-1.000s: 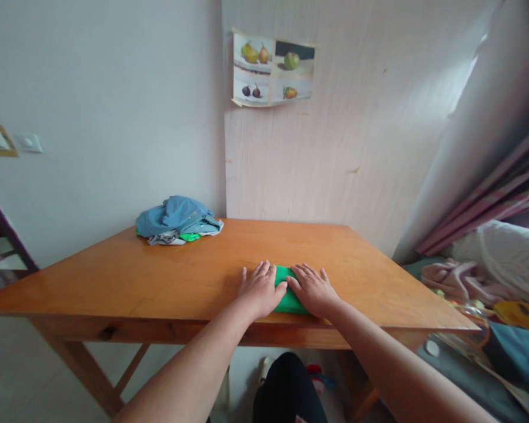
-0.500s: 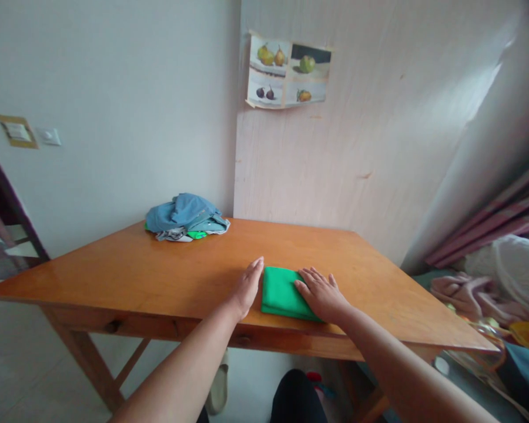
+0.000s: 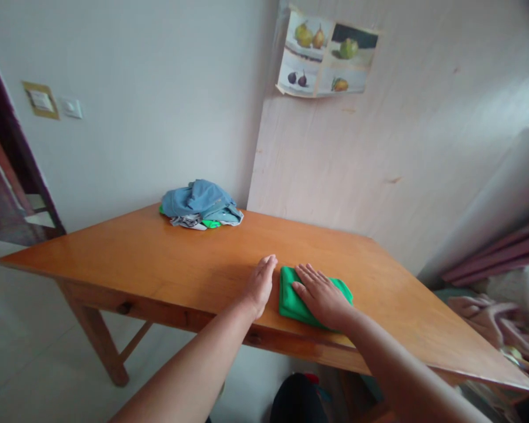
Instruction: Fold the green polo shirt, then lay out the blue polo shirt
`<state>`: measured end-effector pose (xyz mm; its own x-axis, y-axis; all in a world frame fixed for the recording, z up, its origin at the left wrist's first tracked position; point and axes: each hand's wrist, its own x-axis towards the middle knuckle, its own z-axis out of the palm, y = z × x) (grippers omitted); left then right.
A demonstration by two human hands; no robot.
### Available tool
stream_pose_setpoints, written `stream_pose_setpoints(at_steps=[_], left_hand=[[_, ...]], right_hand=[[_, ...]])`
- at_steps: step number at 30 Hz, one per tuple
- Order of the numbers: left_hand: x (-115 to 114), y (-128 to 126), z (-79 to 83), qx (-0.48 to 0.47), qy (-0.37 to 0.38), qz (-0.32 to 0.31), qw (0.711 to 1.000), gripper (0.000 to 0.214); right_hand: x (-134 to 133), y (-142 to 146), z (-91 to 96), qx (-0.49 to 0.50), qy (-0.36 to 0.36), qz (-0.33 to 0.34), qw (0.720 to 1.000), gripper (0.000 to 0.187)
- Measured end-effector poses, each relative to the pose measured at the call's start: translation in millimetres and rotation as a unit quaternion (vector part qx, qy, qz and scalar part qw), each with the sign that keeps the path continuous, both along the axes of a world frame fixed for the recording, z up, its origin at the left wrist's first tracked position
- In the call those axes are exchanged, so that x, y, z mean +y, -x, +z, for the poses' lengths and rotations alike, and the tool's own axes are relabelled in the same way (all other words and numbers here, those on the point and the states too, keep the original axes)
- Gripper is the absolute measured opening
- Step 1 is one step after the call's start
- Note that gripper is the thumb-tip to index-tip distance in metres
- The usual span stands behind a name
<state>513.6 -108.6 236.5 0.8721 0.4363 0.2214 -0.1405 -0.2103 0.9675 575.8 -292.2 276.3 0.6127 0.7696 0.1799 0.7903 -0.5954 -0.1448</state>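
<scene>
A folded green cloth [image 3: 291, 299], perhaps a garment, lies near the front edge of the wooden table [image 3: 211, 264]. My right hand [image 3: 320, 294] rests flat on top of it, fingers stretched out and pointing away from me. Just left of the cloth, my left hand [image 3: 261, 286] stands on its edge with straight fingers and the palm turned toward the fold. A small gap separates it from the cloth. Neither hand grips anything.
A crumpled pile of blue, grey and green clothes [image 3: 198, 202] sits at the table's back left, near the wall. A sheet of fruit pictures [image 3: 328, 56] hangs above. Bedding [image 3: 494, 317] lies beyond the table's right side. A drawer knob [image 3: 126, 307] shows on the front.
The view has tilted and shifted. My right hand has moved left across the green cloth, so more of the cloth's right end now shows. My left hand stays beside its left edge.
</scene>
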Motion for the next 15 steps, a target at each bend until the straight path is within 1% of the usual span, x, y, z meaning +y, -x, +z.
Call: stream_pose_setpoints(at_steps=[2,3,4,6,8,10,15], left_hand=[[3.0,-2.3,0.9,-0.016,0.057,-0.014,0.998,0.049],[5.7,-3.9,2.3,-0.014,0.070,-0.022,0.997,0.047],[9.1,-5.9,4.5,0.000,0.064,-0.033,0.997,0.045],[17.5,-11.2,10.1,0.038,0.009,-0.076,0.996,0.041],[25.8,-18.3,15.6,0.069,-0.062,-0.135,0.986,0.037],[31.6,-26.2,19.5,0.086,-0.107,-0.177,0.975,0.035],[32.4,-43.4,21.5,0.104,-0.160,-0.193,0.962,0.028]], right_hand=[[-0.7,3.4,-6.8,-0.013,0.014,-0.009,1.000,0.069],[-1.6,4.4,-8.5,-0.019,0.016,-0.011,1.000,0.069],[-2.6,4.9,-9.3,-0.025,0.015,-0.010,1.000,0.068],[-4.3,4.8,-9.1,-0.028,0.009,-0.004,1.000,0.067],[-5.8,4.0,-8.5,-0.022,0.001,-0.001,1.000,0.067],[-7.3,3.2,-8.7,-0.013,-0.006,-0.001,1.000,0.068],[-10.8,2.8,-11.5,-0.008,-0.020,0.001,1.000,0.066]])
